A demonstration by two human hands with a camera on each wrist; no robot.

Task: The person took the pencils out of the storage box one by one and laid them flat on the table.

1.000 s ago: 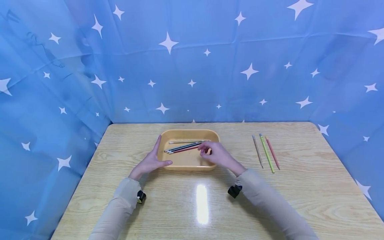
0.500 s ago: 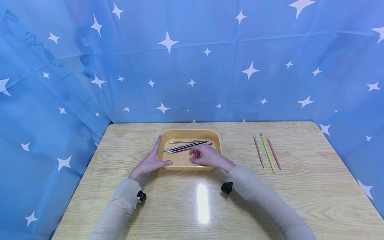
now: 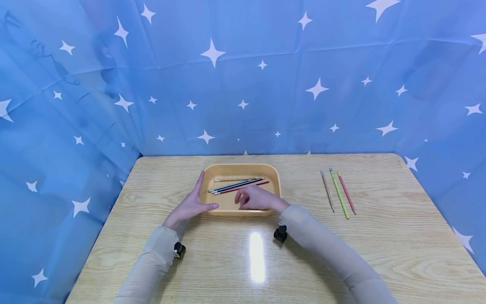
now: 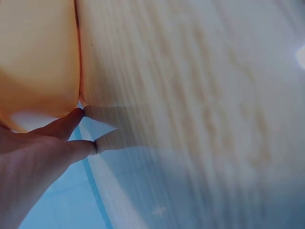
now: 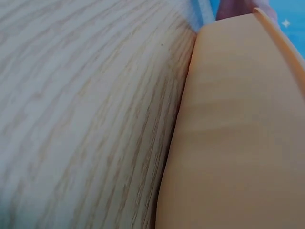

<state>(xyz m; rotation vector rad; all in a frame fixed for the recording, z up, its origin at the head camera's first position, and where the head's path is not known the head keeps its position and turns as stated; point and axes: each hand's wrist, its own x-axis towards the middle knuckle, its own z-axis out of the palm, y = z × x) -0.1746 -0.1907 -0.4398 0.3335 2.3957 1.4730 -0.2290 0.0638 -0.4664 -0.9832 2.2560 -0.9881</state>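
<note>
A shallow orange-tan tray [image 3: 224,172] lies near the table's far edge. My left hand [image 3: 190,206] rests against its left side, fingers straight, the thumb spread along the front corner. Inside the tray are a pale gold pencil [image 3: 231,180], a teal one, a dark one [image 3: 248,183] and a red pencil [image 3: 224,191] nearest me. Over the front right of the tray, my right hand [image 3: 260,198] has its fingers loosely bent down, just below the red pencil. No object shows in its fingers. The right wrist view has only the tray's outer wall [image 5: 233,119] and tabletop.
On the table to the right lie a grey-brown pencil [image 3: 327,192], a lime green pencil [image 3: 339,193] and a pink-red pencil [image 3: 346,193], side by side. A blue curtain [image 3: 273,84] with white stars stands behind the wooden table [image 3: 212,261].
My right hand has moved left and slightly down inside the tray, uncovering the right ends of the pencils. The left hand, tray and pencils look unmoved.
</note>
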